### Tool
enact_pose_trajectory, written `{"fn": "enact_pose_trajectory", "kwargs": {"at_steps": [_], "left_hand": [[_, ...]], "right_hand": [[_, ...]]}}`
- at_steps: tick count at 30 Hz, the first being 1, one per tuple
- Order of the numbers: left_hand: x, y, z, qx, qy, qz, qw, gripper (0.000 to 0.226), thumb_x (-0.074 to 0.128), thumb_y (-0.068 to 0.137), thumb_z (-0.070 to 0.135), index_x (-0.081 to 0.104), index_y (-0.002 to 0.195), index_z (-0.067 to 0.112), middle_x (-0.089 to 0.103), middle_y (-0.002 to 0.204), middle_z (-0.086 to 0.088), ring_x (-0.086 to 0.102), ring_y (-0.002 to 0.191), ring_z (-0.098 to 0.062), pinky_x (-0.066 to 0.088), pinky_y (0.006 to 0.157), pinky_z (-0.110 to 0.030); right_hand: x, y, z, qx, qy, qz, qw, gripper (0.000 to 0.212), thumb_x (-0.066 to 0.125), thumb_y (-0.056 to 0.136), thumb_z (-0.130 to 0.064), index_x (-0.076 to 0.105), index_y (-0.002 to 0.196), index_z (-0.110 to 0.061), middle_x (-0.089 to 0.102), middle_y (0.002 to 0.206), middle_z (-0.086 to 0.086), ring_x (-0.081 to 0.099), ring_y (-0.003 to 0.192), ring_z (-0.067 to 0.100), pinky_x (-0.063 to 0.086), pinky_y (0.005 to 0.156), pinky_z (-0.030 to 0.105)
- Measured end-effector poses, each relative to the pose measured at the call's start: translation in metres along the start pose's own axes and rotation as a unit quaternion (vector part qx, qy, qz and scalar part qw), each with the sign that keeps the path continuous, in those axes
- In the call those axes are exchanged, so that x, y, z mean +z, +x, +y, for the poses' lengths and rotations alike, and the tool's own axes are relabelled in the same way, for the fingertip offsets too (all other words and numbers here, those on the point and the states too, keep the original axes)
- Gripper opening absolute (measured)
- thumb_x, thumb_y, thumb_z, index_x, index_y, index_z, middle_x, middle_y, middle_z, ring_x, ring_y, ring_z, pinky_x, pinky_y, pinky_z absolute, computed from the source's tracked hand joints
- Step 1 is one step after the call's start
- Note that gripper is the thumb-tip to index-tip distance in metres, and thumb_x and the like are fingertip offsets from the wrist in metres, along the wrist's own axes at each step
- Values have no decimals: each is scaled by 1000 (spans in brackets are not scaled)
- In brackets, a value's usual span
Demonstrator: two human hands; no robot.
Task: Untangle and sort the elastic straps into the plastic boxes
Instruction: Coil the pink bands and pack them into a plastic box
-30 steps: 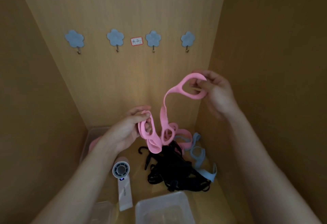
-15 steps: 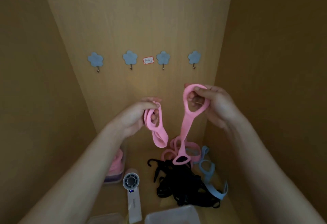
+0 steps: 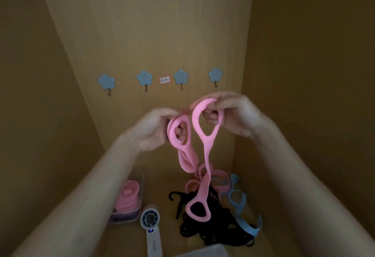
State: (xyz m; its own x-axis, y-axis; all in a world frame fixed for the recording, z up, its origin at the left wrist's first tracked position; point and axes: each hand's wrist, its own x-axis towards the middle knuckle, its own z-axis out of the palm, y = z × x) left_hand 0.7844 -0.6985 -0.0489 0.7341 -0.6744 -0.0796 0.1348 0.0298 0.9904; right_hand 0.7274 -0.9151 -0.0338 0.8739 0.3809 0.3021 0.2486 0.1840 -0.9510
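My right hand (image 3: pixel 235 114) pinches the top loop of a long pink elastic strap (image 3: pixel 206 155) that hangs straight down to a lower loop over the pile. My left hand (image 3: pixel 154 129) grips a second, folded pink strap (image 3: pixel 183 145) beside it. Below lies a tangled pile: black straps (image 3: pixel 211 224), more pink straps (image 3: pixel 218 175) and light blue straps (image 3: pixel 237 198). A clear plastic box (image 3: pixel 140 181) at the left holds coiled pink straps (image 3: pixel 128 198). Another clear box (image 3: pixel 205 251) shows at the bottom edge.
I am inside a wooden cabinet with walls close on the left, right and back. Several blue flower hooks (image 3: pixel 144 78) and a small label (image 3: pixel 164 79) are on the back wall. A white handheld fan (image 3: pixel 151 228) lies on the floor between box and pile.
Both hands rose and drew together. The long pink strap came free of the pile and now hangs straight from my right hand; my left hand keeps its folded strap.
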Motion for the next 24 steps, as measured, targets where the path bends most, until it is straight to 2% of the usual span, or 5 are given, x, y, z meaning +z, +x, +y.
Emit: {"fn": "enact_pose_trajectory", "kwargs": {"at_steps": [4,10,16,19,24], "left_hand": [[2,2,9,7,-48,-84,995,60,70,83,40,62,128,1,60,115,-20,57,100,-33,44,95,-46],[1,7,13,-18,26,-79,996,42,75,76,10,66,116,5,63,95,-12,60,86,-23,53,82,-33],[10,14,27,-39,38,-57,997,41,71,73,-3,62,112,2,64,93,-15,60,58,-13,54,60,-25],[11,18,36,-46,52,-63,996,36,66,73,-1,65,109,5,57,83,-12,54,56,-13,50,58,-23],[18,17,51,-44,98,-48,993,44,63,71,0,63,115,4,57,71,-7,50,50,-10,43,59,-23]], "right_hand": [[11,17,9,13,-56,18,998,23,53,73,4,58,96,1,60,68,11,51,54,15,39,51,22],[13,15,22,-40,-232,108,966,14,71,87,4,68,96,-6,72,87,12,69,77,22,59,72,35],[1,-17,64,-35,-165,296,940,13,68,91,-8,67,104,-11,65,98,1,60,88,9,50,82,25],[-14,-52,121,89,-98,429,893,27,54,97,-7,60,72,-12,54,63,4,48,59,18,37,56,30],[18,-102,205,458,-10,170,873,60,31,102,-57,62,110,-6,72,75,17,59,52,23,34,45,20]]}}
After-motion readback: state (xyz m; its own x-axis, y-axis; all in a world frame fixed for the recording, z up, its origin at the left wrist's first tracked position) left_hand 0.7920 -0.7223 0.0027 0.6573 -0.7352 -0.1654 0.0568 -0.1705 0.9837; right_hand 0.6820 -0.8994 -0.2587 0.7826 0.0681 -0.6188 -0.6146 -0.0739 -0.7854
